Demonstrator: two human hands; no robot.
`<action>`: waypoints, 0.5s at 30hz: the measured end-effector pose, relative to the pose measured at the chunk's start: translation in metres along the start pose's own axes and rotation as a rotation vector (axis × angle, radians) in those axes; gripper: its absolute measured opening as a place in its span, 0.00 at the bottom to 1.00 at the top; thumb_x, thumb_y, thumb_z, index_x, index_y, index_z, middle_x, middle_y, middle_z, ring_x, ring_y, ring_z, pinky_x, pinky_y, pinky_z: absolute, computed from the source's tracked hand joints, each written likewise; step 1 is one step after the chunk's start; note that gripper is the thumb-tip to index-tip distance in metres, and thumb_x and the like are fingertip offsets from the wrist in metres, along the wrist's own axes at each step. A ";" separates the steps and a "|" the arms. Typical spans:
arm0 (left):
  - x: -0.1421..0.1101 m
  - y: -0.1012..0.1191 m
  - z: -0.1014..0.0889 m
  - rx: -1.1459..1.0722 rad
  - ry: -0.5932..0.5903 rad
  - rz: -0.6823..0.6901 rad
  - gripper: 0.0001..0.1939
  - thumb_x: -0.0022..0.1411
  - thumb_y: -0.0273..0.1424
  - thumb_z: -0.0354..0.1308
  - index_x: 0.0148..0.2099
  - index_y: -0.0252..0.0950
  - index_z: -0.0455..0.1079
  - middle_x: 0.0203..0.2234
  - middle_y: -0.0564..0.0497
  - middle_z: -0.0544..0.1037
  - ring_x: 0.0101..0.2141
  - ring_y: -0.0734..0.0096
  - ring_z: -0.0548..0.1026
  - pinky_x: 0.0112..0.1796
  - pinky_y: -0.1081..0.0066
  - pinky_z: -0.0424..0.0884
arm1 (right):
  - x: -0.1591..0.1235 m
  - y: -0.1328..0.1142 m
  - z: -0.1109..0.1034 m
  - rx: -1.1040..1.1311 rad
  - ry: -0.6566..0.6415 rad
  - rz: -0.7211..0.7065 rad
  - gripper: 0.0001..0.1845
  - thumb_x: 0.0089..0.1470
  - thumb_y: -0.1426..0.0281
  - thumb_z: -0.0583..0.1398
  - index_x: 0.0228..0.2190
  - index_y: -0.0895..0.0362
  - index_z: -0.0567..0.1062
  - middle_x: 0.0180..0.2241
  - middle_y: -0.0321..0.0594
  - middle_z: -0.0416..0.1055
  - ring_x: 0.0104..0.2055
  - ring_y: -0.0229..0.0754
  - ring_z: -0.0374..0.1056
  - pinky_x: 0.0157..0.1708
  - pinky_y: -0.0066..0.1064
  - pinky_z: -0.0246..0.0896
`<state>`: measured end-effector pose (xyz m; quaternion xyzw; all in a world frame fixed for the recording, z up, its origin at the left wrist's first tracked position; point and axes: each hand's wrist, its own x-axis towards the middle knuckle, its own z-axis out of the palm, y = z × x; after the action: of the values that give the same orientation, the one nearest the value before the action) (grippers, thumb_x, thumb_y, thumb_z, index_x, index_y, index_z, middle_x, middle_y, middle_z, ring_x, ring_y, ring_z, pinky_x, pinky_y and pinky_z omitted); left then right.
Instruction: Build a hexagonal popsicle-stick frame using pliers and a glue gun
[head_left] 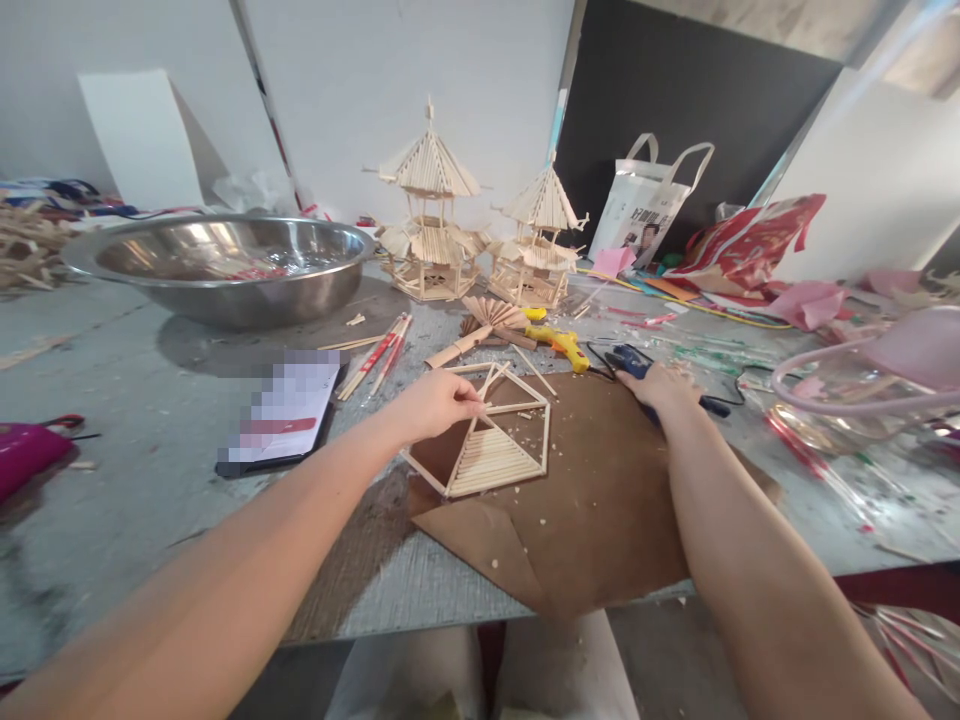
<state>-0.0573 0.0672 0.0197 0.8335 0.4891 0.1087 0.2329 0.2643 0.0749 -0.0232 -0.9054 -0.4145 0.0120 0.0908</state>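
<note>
A hexagonal frame of thin wooden sticks [546, 440] lies on a brown sheet [600, 500], one of its triangles filled with parallel sticks [491, 462]. Over the frame's middle, my left hand [442, 403] is closed in a pinch where the spokes meet; what sits between its fingertips is too small to make out. My right hand [664, 388] is wrapped round a dark blue tool [631, 360] at the sheet's right side; the palm hides much of it, so its kind is unclear. Just left of that tool lies a yellow glue gun [562, 347].
Two stick pagodas [431, 250] stand at the back, beside a large steel bowl [262, 300]. A phone [289, 410] and wrapped chopsticks [379, 355] lie to the left. A folded paper fan [495, 318] rests behind the frame. On the right are a clear container [870, 370] and plastic scraps.
</note>
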 end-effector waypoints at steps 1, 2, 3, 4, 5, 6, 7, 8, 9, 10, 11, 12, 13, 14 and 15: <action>0.000 0.001 0.000 -0.002 -0.011 -0.006 0.14 0.49 0.39 0.52 0.28 0.34 0.74 0.17 0.54 0.71 0.21 0.76 0.64 0.24 0.75 0.57 | -0.001 -0.001 -0.001 0.007 0.008 -0.008 0.38 0.41 0.49 0.55 0.46 0.65 0.67 0.50 0.63 0.59 0.54 0.65 0.52 0.44 0.56 0.48; 0.000 0.002 0.001 -0.005 -0.017 -0.012 0.13 0.49 0.38 0.53 0.28 0.35 0.74 0.17 0.54 0.72 0.21 0.76 0.64 0.24 0.75 0.57 | -0.001 -0.002 -0.002 0.014 0.034 -0.028 0.37 0.42 0.49 0.54 0.46 0.65 0.67 0.50 0.63 0.59 0.53 0.64 0.52 0.44 0.56 0.49; -0.001 0.002 0.001 -0.009 -0.021 -0.016 0.13 0.48 0.37 0.53 0.28 0.35 0.74 0.17 0.54 0.72 0.21 0.75 0.65 0.24 0.75 0.57 | -0.003 -0.005 -0.004 0.023 0.077 -0.065 0.36 0.43 0.50 0.54 0.46 0.65 0.67 0.49 0.63 0.60 0.52 0.63 0.53 0.44 0.55 0.49; -0.001 0.003 0.002 -0.011 -0.023 -0.020 0.12 0.48 0.36 0.54 0.28 0.35 0.74 0.18 0.53 0.73 0.21 0.75 0.65 0.25 0.75 0.58 | -0.005 -0.008 -0.006 0.041 0.137 -0.125 0.34 0.45 0.52 0.54 0.45 0.65 0.67 0.48 0.62 0.61 0.52 0.62 0.54 0.44 0.54 0.50; -0.001 0.004 0.002 -0.012 -0.023 -0.023 0.11 0.48 0.36 0.54 0.28 0.35 0.75 0.18 0.53 0.73 0.22 0.74 0.66 0.25 0.74 0.58 | -0.009 -0.013 -0.009 0.071 0.201 -0.206 0.31 0.46 0.55 0.53 0.45 0.65 0.68 0.47 0.60 0.63 0.51 0.59 0.56 0.44 0.51 0.51; -0.001 0.005 0.003 -0.011 -0.020 -0.025 0.10 0.47 0.35 0.55 0.28 0.35 0.75 0.19 0.52 0.74 0.22 0.74 0.67 0.26 0.74 0.59 | -0.014 -0.019 -0.012 0.117 0.254 -0.308 0.27 0.47 0.57 0.53 0.44 0.63 0.69 0.45 0.57 0.65 0.49 0.56 0.58 0.44 0.48 0.52; -0.001 0.006 0.004 -0.007 -0.017 -0.026 0.10 0.47 0.35 0.56 0.28 0.35 0.75 0.20 0.52 0.75 0.23 0.73 0.68 0.26 0.74 0.59 | -0.021 -0.026 -0.014 0.184 0.284 -0.419 0.22 0.49 0.61 0.53 0.42 0.61 0.71 0.43 0.54 0.67 0.47 0.52 0.60 0.44 0.44 0.54; -0.002 0.007 0.004 0.000 -0.017 -0.026 0.09 0.47 0.35 0.56 0.28 0.36 0.75 0.21 0.51 0.76 0.24 0.72 0.69 0.26 0.74 0.60 | -0.030 -0.034 -0.016 0.262 0.268 -0.526 0.18 0.49 0.63 0.52 0.39 0.58 0.72 0.40 0.49 0.70 0.44 0.48 0.62 0.42 0.40 0.55; -0.002 0.008 0.005 0.012 -0.020 -0.022 0.09 0.47 0.35 0.56 0.28 0.36 0.75 0.22 0.51 0.77 0.25 0.72 0.69 0.27 0.74 0.60 | -0.040 -0.042 -0.018 0.328 0.217 -0.632 0.15 0.50 0.65 0.52 0.36 0.56 0.74 0.36 0.44 0.72 0.39 0.45 0.64 0.40 0.37 0.57; -0.002 0.008 0.005 0.025 -0.022 -0.015 0.10 0.47 0.35 0.56 0.29 0.36 0.75 0.24 0.51 0.77 0.25 0.71 0.70 0.28 0.74 0.61 | -0.051 -0.051 -0.018 0.374 0.166 -0.729 0.13 0.50 0.66 0.52 0.33 0.55 0.74 0.34 0.42 0.72 0.36 0.43 0.65 0.38 0.35 0.57; -0.002 0.009 0.006 0.041 -0.023 -0.007 0.10 0.48 0.35 0.56 0.30 0.37 0.75 0.25 0.50 0.77 0.26 0.71 0.71 0.28 0.73 0.61 | -0.064 -0.059 -0.018 0.408 0.116 -0.816 0.11 0.49 0.67 0.53 0.31 0.54 0.75 0.33 0.40 0.73 0.34 0.42 0.65 0.36 0.34 0.57; -0.002 0.009 0.006 0.055 -0.023 0.000 0.10 0.48 0.35 0.55 0.30 0.37 0.75 0.25 0.50 0.77 0.27 0.70 0.71 0.28 0.73 0.61 | -0.075 -0.067 -0.018 0.438 0.036 -0.912 0.10 0.49 0.68 0.54 0.30 0.54 0.75 0.33 0.39 0.73 0.33 0.40 0.65 0.34 0.32 0.57; -0.002 0.009 0.007 0.068 -0.020 0.009 0.10 0.49 0.35 0.55 0.31 0.37 0.75 0.26 0.50 0.78 0.27 0.70 0.71 0.29 0.73 0.62 | -0.086 -0.073 -0.017 0.467 -0.051 -1.007 0.10 0.49 0.68 0.54 0.30 0.54 0.75 0.31 0.39 0.73 0.32 0.39 0.65 0.33 0.31 0.57; -0.002 0.008 0.007 0.076 -0.015 0.020 0.10 0.49 0.35 0.55 0.31 0.37 0.75 0.26 0.50 0.78 0.28 0.69 0.72 0.29 0.73 0.62 | -0.096 -0.078 -0.016 0.476 -0.129 -1.072 0.09 0.49 0.69 0.54 0.29 0.55 0.75 0.30 0.38 0.73 0.31 0.38 0.65 0.32 0.30 0.56; -0.002 0.008 0.008 0.079 -0.010 0.031 0.10 0.49 0.35 0.55 0.31 0.38 0.75 0.27 0.50 0.78 0.29 0.69 0.72 0.30 0.73 0.62 | -0.103 -0.082 -0.015 0.479 -0.202 -1.102 0.09 0.49 0.70 0.55 0.29 0.55 0.75 0.29 0.37 0.73 0.31 0.37 0.65 0.32 0.29 0.56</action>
<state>-0.0489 0.0599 0.0170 0.8499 0.4791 0.0889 0.2006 0.1365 0.0475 0.0002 -0.5061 -0.8146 0.1422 0.2451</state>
